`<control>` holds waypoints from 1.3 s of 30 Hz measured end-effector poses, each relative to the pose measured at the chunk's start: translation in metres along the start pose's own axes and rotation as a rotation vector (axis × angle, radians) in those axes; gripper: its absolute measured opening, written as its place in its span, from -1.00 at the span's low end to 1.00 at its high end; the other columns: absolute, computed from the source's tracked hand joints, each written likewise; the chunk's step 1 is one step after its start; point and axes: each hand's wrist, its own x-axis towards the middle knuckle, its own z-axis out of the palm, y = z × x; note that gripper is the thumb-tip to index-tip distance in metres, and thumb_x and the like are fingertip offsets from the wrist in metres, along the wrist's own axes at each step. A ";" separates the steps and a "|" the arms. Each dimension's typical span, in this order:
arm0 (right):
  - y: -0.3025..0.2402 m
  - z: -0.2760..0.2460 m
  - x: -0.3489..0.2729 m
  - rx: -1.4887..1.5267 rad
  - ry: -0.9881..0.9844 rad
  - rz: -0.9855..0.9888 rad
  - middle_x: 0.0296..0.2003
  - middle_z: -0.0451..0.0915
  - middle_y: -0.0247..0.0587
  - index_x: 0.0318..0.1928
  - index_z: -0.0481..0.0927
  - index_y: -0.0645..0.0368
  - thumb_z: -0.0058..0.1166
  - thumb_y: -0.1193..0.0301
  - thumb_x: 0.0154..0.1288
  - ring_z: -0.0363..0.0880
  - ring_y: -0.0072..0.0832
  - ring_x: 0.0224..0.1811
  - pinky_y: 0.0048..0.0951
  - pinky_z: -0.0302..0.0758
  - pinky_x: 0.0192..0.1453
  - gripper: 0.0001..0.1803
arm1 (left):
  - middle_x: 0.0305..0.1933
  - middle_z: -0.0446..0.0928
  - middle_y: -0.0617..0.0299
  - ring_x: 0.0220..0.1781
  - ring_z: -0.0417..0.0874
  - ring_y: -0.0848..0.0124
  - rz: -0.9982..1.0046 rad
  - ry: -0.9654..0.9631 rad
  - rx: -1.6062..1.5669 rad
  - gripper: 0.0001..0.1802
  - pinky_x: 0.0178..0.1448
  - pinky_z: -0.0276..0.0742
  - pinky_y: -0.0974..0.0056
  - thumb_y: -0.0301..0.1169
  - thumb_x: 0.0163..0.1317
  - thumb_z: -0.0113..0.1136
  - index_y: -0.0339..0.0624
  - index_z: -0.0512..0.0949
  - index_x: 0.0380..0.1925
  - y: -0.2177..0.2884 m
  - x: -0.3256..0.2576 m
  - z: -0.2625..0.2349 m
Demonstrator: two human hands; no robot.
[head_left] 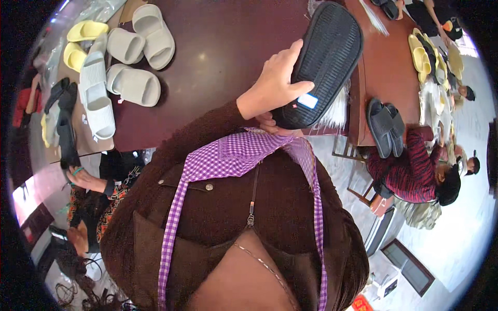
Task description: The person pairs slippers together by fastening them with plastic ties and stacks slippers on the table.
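A black slipper (332,57) is tilted up in front of me, its ribbed face toward me and no strap showing. My left hand (275,83) grips its left edge, thumb lying across the ribbed face beside a small white and blue sticker (307,100). Below, at the slipper's near end, a few bent fingers of my right hand (266,122) touch its edge; the rest of that hand is hidden. Behind the slipper, a bundle of thin white strands (337,111) shows on the table's near edge.
On the dark red table (218,52), several grey slippers (135,85) lie to the left, near yellow slippers (87,31) and white ones (97,98). A black pair (385,127) is at the right edge. Other people sit on both sides; one person's hand (88,179) holds a black slipper at left.
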 end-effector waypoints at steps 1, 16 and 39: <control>-0.001 0.001 0.002 -0.022 -0.025 -0.007 -0.45 0.30 -0.25 -0.16 0.37 0.15 0.01 -0.01 0.08 0.22 -0.58 -0.54 -0.65 0.10 -0.68 -0.49 | 0.04 0.33 -0.21 0.05 0.36 -0.10 -0.029 -0.008 -0.026 -0.07 0.13 0.25 0.01 -0.18 -0.10 0.28 -0.37 0.05 0.22 -0.001 0.001 -0.001; 0.000 -0.040 -0.007 0.743 0.100 0.397 -0.54 0.57 0.05 -0.23 0.46 0.34 -0.46 -0.06 0.28 0.50 0.00 -0.58 -0.02 0.47 -0.56 -0.34 | 0.03 0.32 -0.11 0.11 0.34 0.05 0.112 0.211 0.094 -0.05 0.19 0.24 0.12 -0.31 -0.11 0.38 -0.30 0.05 0.24 0.042 0.058 -0.039; -0.011 -0.140 -0.004 0.438 -0.187 0.447 -0.15 0.45 -0.07 0.13 0.25 0.36 -0.33 0.25 0.35 0.41 -0.39 -0.09 -0.40 0.41 0.04 -0.52 | -0.07 0.42 0.11 -0.02 0.45 0.35 0.070 0.175 -0.289 -0.51 0.07 0.38 0.33 -0.43 0.11 0.18 -0.30 0.34 0.06 0.038 0.053 -0.042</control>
